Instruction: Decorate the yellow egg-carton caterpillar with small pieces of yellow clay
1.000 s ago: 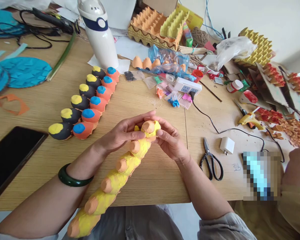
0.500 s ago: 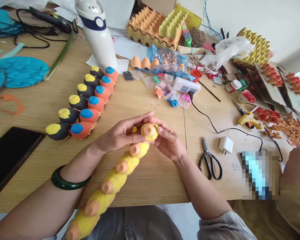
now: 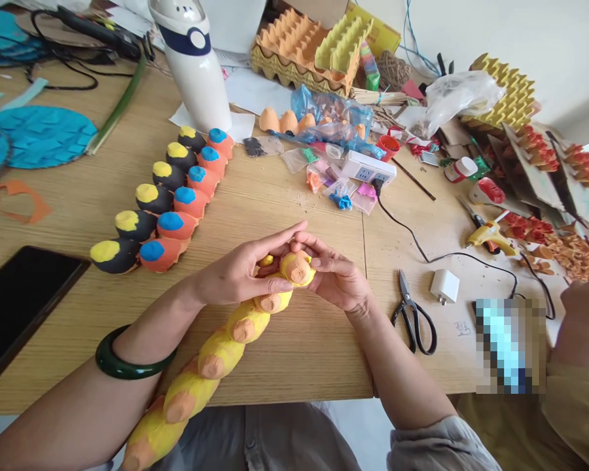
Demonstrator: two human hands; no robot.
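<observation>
A strip of orange egg-carton cups (image 3: pixel 220 353), coated in yellow clay with bare orange tips, slants from my lap up over the table edge. My left hand (image 3: pixel 226 271) is closed around the far part of the strip, thumb laid across it. A small yellow clay lump (image 3: pixel 266 260) shows by that hand's fingers. Around the end cup, my right hand (image 3: pixel 341 278) curls with thumb and fingers pressing its yellow rim. Beyond my left hand lie two finished-looking strips: black cups with yellow tips (image 3: pixel 156 197) and orange cups with blue tips (image 3: pixel 190 201).
Black-handled scissors (image 3: pixel 412 317) and a white charger (image 3: pixel 444 286) lie right of my arm. A dark tablet (image 3: pixel 24 307) is at left. Behind stand a white bottle (image 3: pixel 196 78), a power strip (image 3: pixel 368 168) and egg trays (image 3: pixel 299 49). Another person's arm (image 3: pixel 584 327) rests at right.
The strip's end cup has dropped slightly toward me and turned a little. My left thumb has slid along with it, and the right fingers have shifted slightly around the rim.
</observation>
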